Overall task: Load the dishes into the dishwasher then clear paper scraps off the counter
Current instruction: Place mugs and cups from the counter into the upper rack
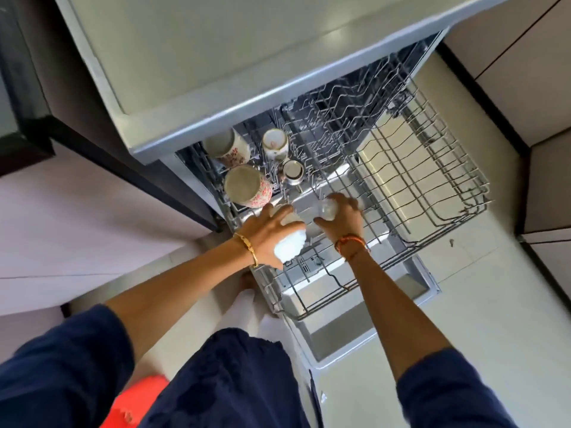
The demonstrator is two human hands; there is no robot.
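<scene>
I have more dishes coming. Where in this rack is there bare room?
The rack's right side is bare wire. So is the near strip behind both wrists. It is crowded at the left back, around the mugs, and where the left hand and right hand hold glasses.

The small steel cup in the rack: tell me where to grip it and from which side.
Pinch the steel cup by its rim from above. It stands mouth-up between rack wires, so its sides are crowded while the top is free.
</scene>
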